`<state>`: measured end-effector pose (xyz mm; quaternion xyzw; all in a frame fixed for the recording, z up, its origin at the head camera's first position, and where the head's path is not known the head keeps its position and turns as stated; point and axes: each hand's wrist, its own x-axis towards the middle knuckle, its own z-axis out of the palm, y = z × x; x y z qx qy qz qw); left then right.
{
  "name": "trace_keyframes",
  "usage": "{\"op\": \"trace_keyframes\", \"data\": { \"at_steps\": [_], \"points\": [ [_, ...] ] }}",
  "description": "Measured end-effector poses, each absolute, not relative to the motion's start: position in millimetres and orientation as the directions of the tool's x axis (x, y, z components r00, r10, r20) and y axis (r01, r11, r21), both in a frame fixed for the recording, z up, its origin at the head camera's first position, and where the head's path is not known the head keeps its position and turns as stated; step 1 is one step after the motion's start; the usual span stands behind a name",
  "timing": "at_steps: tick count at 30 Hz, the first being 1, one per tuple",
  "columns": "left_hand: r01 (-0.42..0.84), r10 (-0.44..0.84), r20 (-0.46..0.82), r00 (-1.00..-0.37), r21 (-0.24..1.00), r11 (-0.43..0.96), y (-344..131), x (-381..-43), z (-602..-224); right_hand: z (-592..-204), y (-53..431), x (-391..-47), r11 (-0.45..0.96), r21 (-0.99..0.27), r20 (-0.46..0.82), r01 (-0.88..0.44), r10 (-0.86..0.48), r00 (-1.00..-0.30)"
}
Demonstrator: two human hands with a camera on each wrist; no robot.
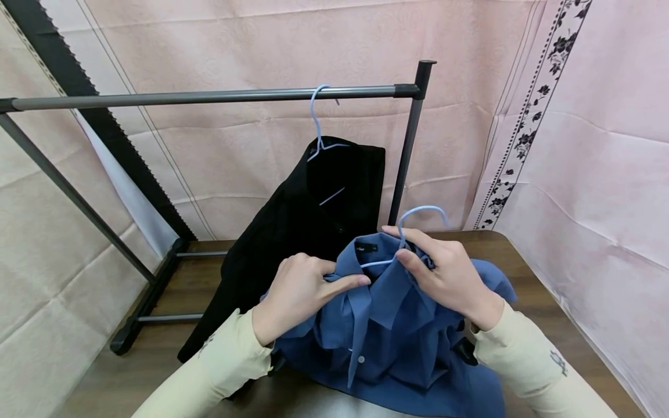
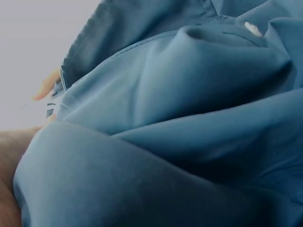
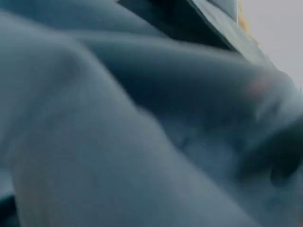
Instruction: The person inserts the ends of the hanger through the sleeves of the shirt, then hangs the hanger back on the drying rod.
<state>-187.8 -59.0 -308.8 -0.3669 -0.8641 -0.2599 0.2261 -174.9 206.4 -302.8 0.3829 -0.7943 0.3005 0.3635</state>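
A blue button-up shirt with a dark neck label is bunched low in front of me in the head view. Inside its collar sits a light-blue hanger, its hook rising above the neckline. My left hand pinches the collar's left side, thumb lying across the front. At the right side, my right hand grips the collar and hanger neck between thumb and fingers. Folds of the shirt fill most of the left wrist view. Blurred shirt cloth covers the right wrist view, hiding the right fingers.
Behind the shirt, a black garment hangs on another light-blue hanger from the metal rack rail. The rack's right post stands just beyond my right hand. Below is a wooden tabletop; pink cloth hangs around it.
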Motion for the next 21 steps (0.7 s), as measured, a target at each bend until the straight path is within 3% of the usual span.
{"op": "trace_keyframes", "data": {
  "at_steps": [5, 11, 21],
  "points": [
    [0.751, 0.473, 0.619, -0.627, 0.319, 0.578, -72.0, -185.7, -301.1, -295.3, 224.3, -176.8, 0.569, -0.142, 0.868, -0.810, -0.322, -0.378],
    [0.755, 0.441, 0.636, -0.634, 0.384, 0.531, -85.3, -182.7, -293.7, -291.8, 244.4, -177.6, 0.612, -0.208, 0.912, -0.763, -0.161, -0.377],
    [0.677, 0.430, 0.523, -0.736, 0.578, 0.457, -109.9, -167.2, -284.8, -297.8, 273.0, -177.2, 0.699, -0.311, 0.943, -0.643, 0.147, -0.297]
  ]
}}
